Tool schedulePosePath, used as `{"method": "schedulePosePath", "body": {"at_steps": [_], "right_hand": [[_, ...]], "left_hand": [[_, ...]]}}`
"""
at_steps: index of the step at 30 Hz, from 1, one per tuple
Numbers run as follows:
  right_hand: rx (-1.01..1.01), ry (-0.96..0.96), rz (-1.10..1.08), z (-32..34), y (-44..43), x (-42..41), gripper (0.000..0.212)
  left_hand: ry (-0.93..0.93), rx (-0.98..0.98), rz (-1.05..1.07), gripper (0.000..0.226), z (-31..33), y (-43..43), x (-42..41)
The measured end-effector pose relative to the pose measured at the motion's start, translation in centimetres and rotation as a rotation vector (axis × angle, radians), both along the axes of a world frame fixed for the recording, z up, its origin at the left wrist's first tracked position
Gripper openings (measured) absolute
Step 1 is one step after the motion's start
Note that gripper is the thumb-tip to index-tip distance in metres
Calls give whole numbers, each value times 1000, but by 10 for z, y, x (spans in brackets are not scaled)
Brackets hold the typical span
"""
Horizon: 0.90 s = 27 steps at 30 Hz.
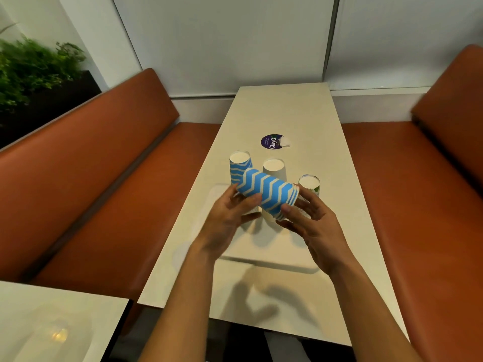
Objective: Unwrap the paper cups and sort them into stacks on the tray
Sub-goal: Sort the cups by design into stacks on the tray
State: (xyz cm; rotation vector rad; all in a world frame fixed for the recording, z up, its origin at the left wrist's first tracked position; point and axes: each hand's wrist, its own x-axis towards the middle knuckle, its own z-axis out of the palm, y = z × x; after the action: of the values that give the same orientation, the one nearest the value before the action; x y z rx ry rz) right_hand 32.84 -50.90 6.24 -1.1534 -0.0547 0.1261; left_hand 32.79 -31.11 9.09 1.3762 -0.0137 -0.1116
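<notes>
You hold a stack of blue zigzag cups (266,194) on its side in the air, between both hands, above the far half of the tray (261,246). Its narrow closed end points up and to the left, its wider rim end down and to the right.

Your left hand (230,212) grasps the narrow end: the thumb lies across the near side of the stack and the fingers curl beneath it. Your right hand (313,223) grasps the rim end, with the thumb on the near edge and the fingers wrapped behind. Whether any wrapping is on this stack cannot be told.

The pale tray lies on the long cream bench (300,113). Three stacks stand upside down on it, behind the held one:
- another blue zigzag stack (239,168) at the far left, partly covered by the held stack
- a plain white stack (274,169) in the middle
- a stack with a green print (309,184) at the right, just beyond your right fingers

Farther along the bench lies a round purple sticker (271,142) with a small white scrap (285,142) touching its right edge. Orange seats (104,178) flank the bench on both sides, a green plant (31,66) stands at the far left, and the corner of a second table (52,322) shows at the lower left.
</notes>
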Motion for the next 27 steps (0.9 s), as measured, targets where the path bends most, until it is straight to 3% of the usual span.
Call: {"method": "schedulePosePath", "body": {"at_steps": [7,12,17,22,27], "right_hand": [[-45,11,18,-4,-3,-2,67],[-7,62,-89,-2,-12,5,87],[31,76,-146,-3,-17,6,72],[28,70,-141,-4,-17,5,72],[22,65,-136,-2,-20,5,71]], "left_hand": [[10,22,83,53,-10,-2,-6],[-126,95,302,47,22,19,22],[-282,374,465,48,52,42,64],[-223,756,393,60,49,42,98],[-152,898,314,66,36,34,112]]}}
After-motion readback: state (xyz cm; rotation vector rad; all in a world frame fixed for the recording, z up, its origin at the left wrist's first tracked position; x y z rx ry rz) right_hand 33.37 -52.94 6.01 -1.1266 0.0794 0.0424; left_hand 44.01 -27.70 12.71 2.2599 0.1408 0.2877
